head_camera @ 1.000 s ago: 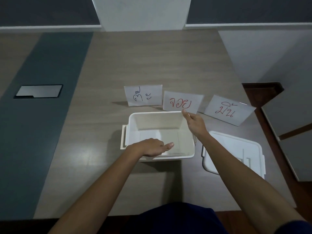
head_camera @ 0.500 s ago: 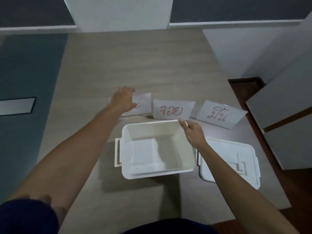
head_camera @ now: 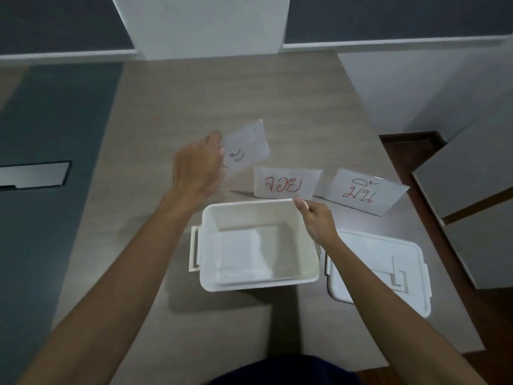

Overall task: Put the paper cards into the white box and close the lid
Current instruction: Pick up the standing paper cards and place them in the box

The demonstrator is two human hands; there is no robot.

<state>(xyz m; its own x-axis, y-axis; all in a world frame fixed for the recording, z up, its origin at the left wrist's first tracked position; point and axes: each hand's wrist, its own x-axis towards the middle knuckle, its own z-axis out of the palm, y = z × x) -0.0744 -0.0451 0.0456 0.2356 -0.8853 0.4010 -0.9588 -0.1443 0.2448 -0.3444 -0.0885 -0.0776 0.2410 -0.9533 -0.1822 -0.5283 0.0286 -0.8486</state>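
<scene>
Two hands engaged: left hand [head_camera: 198,165] pinches a thin paper card [head_camera: 245,147] — lifted, tilted; right hand [head_camera: 316,218] grips the far rim of the rectangular white box [head_camera: 211,245], lid [head_camera: 388,270] beside it on the wood-grain surface [head_camera: 194,93].

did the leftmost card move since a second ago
Yes. The left hand has lifted the leftmost card off the table; it is now tilted, above and left of the standing middle card.
</scene>
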